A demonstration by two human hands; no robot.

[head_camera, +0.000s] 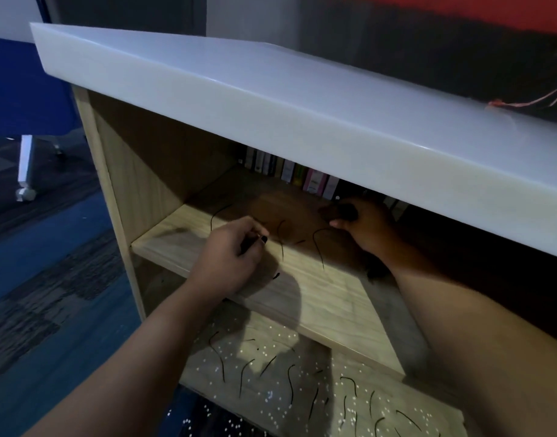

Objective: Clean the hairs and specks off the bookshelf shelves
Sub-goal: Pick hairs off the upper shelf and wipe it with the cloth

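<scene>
Dim room, wooden bookshelf [135, 171] | left hand [229, 257] grip is pinching a black hair [252, 241] | right hand [365, 225] grip is holding a dark clump [340, 211] | probably best: pinching low, lifting slowly

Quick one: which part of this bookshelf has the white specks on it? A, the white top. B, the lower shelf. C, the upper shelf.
B: the specks are scattered over the lower shelf, while the upper shelf shows only dark hairs.
</scene>
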